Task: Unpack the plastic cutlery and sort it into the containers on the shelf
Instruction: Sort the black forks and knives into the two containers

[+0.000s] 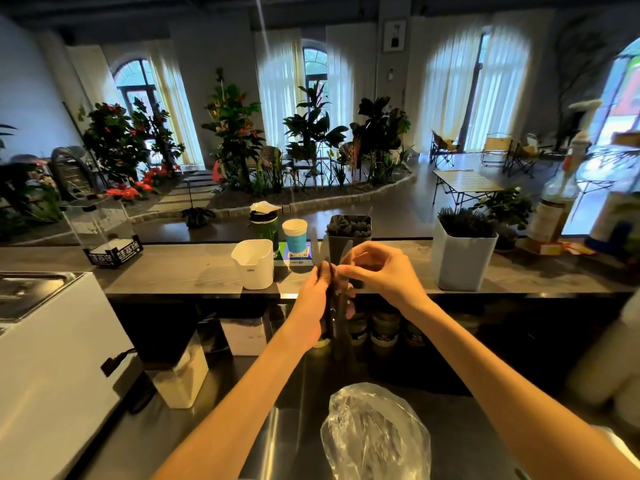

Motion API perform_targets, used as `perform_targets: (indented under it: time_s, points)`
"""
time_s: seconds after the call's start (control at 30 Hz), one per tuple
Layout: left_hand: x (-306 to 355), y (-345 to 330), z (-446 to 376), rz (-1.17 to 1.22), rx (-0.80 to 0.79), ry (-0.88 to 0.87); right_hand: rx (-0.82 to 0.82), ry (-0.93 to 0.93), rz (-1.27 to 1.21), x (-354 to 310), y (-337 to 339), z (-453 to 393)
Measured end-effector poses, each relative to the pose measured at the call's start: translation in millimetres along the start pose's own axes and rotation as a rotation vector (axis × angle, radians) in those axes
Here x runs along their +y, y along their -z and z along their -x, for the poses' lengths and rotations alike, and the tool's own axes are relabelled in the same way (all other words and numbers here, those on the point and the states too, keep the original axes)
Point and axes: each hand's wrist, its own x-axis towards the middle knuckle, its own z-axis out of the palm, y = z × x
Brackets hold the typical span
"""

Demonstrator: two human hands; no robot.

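A: Where was the cutlery (334, 292)?

B: A dark bundle stood upright at centre frame, clasped in the left hand (313, 299), tips toward 12 o'clock, in front of the shelf (173, 271).

A: How would it handle?

B: Probably light, thin and slick; best pinched low on the handles.

A: And the right hand (377, 271)?

B: At 3 o'clock of the bundle, wrist bent, fingertips nipped on 1 pale piece (346, 254).

A: Containers?

B: White cup (254, 263) at 10 o'clock, dark bin (349, 233) at 12, pale bin (464, 261) at 2. The plastic bag (375, 434) lay at 6.
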Motion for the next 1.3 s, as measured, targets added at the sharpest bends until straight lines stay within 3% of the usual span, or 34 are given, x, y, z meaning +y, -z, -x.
perform_targets:
  time_s: [0.07,0.17,0.23,0.33,0.4,0.47,0.67,0.87,1.0,1.13,1.3]
  points:
    - [-2.6,-1.7,-2.8,0.022,-0.043,0.004,0.029,-0.007,0.043,1.5,-5.1,-1.5]
    - [-1.4,1.2,-7.8,0.152,-0.089,-0.050,0.130,-0.143,-0.120,13.4,-15.8,9.0]
    - [2.3,3.5,-9.6,0.264,-0.098,-0.103,0.194,-0.416,-0.325,27.4,-28.6,21.2]
    - [5.2,3.0,-10.9,0.296,-0.048,-0.198,0.157,-0.850,-0.727,48.7,-49.0,42.5]
    - [1.5,-3.0,-10.0,0.298,-0.065,-0.211,0.162,-0.983,-1.020,51.9,-58.3,48.4]
    - [-8.2,-10.6,-7.2,0.256,-0.088,-0.173,0.229,-1.010,-1.161,47.9,-63.1,44.4]
    - [-6.7,-14.9,-14.1,0.096,-0.106,-0.078,0.140,-0.866,-0.947,41.6,-46.7,19.1]
    - [15.2,-8.0,-38.4,-0.326,-0.143,-0.019,0.078,-0.337,-0.326,6.2,1.4,-23.1]
    - [27.9,-13.8,-59.5,-0.508,-0.210,0.017,0.012,-0.056,-0.069,-24.7,24.0,-48.0]
    - [51.7,-19.0,-83.3,-0.570,-0.292,-0.127,0.076,0.104,0.177,-33.8,37.6,-83.1]
    - [106.8,-19.0,-117.7,-0.505,-0.279,-0.359,0.175,0.322,0.243,-54.6,62.3,-130.3]
